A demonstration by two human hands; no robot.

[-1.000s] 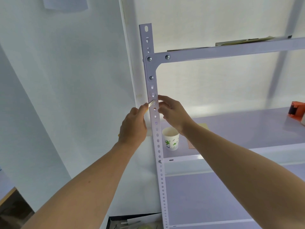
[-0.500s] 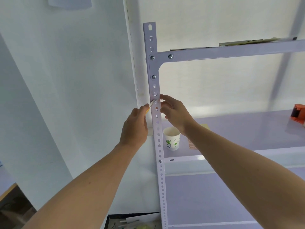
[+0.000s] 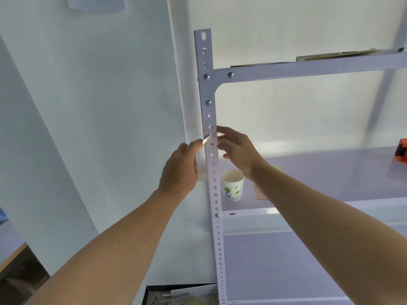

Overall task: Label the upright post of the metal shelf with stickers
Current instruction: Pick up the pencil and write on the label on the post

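While the left hand (image 3: 180, 170) pinches the sticker (image 3: 208, 138) by its left end, it slants across the upright post (image 3: 215, 194) — long axis crossing the post's — and the right hand (image 3: 239, 148) waits with fingers spread at the post's right edge, beside the sticker's other end.

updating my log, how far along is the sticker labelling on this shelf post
Early. Done: no finished sticker is clearly visible on the upright post. In hand: one sticker lies slanted across the post, its left end pinched by the left hand, the right hand at its right end. Left: pressing it flat; the post below shows bare holes.
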